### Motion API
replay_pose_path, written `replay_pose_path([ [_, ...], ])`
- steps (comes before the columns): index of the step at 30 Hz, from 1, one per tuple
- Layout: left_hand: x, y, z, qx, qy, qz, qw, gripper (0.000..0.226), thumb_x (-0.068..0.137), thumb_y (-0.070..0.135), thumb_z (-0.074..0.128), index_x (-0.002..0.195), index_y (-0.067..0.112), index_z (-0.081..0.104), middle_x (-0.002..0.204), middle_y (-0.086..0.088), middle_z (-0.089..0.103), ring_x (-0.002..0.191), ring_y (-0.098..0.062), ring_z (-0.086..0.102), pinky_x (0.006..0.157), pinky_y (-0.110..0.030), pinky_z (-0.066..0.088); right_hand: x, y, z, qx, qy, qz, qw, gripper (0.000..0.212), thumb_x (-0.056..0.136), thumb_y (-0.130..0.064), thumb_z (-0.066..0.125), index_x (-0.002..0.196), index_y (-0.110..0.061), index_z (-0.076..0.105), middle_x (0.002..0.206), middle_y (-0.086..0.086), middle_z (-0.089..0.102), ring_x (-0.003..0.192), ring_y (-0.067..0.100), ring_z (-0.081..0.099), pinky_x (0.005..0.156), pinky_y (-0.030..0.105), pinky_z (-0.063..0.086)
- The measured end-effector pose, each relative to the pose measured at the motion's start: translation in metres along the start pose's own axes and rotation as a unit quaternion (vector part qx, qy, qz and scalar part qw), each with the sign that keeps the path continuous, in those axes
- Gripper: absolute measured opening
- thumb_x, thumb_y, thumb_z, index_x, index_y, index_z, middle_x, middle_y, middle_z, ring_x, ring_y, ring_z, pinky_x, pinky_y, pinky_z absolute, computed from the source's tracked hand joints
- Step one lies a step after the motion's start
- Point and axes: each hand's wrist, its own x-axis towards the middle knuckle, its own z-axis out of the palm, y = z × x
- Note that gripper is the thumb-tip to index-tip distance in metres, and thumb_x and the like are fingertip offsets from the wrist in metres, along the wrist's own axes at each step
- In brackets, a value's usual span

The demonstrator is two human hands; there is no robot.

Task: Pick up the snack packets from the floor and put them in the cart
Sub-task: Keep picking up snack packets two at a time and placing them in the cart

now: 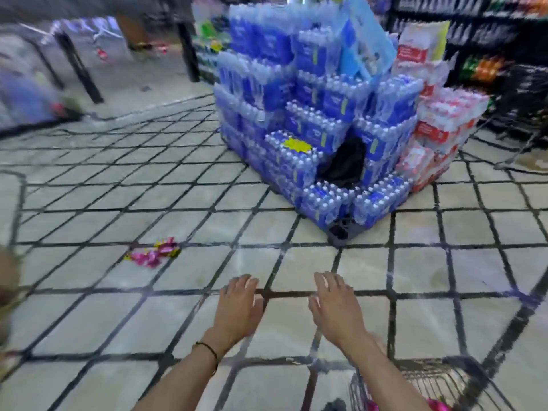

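Observation:
A small heap of pink and yellow snack packets (154,253) lies on the tiled floor to the left. My left hand (238,307) and my right hand (335,305) reach forward side by side over the floor, palms down, fingers relaxed, holding nothing. The packets lie to the left of my left hand and farther away. The wire cart (433,384) shows at the bottom right, below my right forearm, with something pink (439,406) inside it. The view is blurred.
A tall stack of blue bottled-water packs (311,120) stands ahead, with red and white packs (439,123) beside it. Dark shelving (504,40) runs along the right. Black posts (80,66) stand at the back left. Open tiled floor (118,321) spreads in front and to the left.

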Motion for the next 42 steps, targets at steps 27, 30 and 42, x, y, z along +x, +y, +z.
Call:
replay_pose_path([
  [27,0.062,-0.503,-0.058,-0.09,0.103,-0.277,0.951,0.016,0.093,0.018,0.055,0.101,0.025,0.067,0.099,0.008,0.06,0.094,-0.019,0.057,0.078,-0.034,0.048,0.35,-0.424,0.1,-0.014,-0.186,-0.235,0.954,0.053,0.098,-0.041,0.038,0.147,-0.023,0.027,0.145,0.001,0.039,0.133,0.026,0.034,0.1,0.04,0.041],
  [30,0.105,-0.537,-0.056,-0.08,0.108,-0.285,0.949,0.014,0.093,0.019,0.055,0.101,0.024,0.067,0.103,0.008,0.06,0.095,-0.018,0.055,0.078,-0.034,0.047,0.407,-0.438,0.12,-0.035,-0.202,-0.244,0.948,0.053,0.097,-0.039,0.04,0.147,-0.023,0.028,0.145,0.003,0.04,0.133,0.028,0.036,0.1,0.041,0.042],
  [42,0.262,-0.659,-0.068,-0.092,0.059,-0.382,0.918,0.022,0.094,0.023,0.052,0.11,0.02,0.067,0.11,0.006,0.063,0.101,-0.02,0.06,0.08,-0.034,0.049,0.645,-0.503,0.176,-0.036,-0.249,-0.273,0.928,0.053,0.098,-0.039,0.04,0.146,-0.019,0.032,0.143,0.004,0.044,0.133,0.029,0.038,0.098,0.044,0.043],
])
